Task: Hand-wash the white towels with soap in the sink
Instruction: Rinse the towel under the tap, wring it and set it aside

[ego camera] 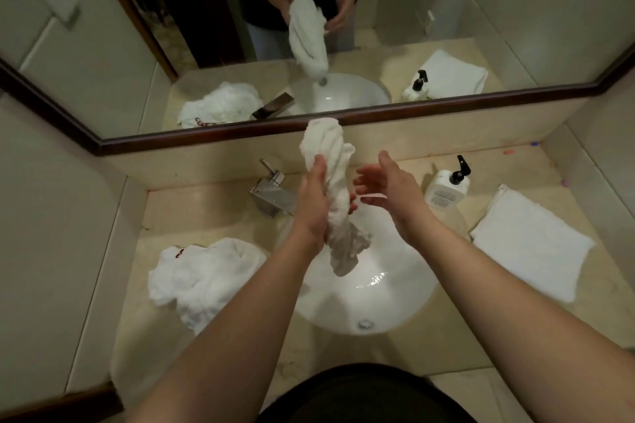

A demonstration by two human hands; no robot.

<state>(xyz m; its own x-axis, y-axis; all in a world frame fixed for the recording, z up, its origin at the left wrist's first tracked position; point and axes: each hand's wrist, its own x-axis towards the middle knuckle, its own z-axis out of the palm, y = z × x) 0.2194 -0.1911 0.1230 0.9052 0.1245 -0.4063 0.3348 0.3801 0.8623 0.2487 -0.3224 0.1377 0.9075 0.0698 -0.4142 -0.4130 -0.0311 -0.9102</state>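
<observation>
Item: twisted towel [335, 189], white terry cloth, bunched lengthwise into a rope-like roll and held upright above the sink [405, 288]. Upper end fluffy and bright white, reaching up to the mirror frame [220, 134]; lower end darker, grey and wet-looking, hanging over the basin without touching it.

Left hand [314, 203]: wrapped round the middle of the roll, fingers curled onto the cloth.

Right hand [388, 185]: just beside the towel, palm turned toward it, fingers spread and straight, gripping nothing; whether the fingertips brush the cloth cannot be told.

Sink: round white bowl set in a beige stone counter [165, 209], a sheen of water on its floor, metal overflow fitting at the near rim.

Crumpled towel [202, 280]: white heap on the counter left of the bowl, small red mark near its top.

Folded towel [529, 244]: flat white square on the counter at right, well apart from the bowl.

Soap bottle [446, 187]: white with black pump, standing between bowl and folded towel, toward the back.

Faucet [273, 194]: square chrome, back left of the bowl.
</observation>
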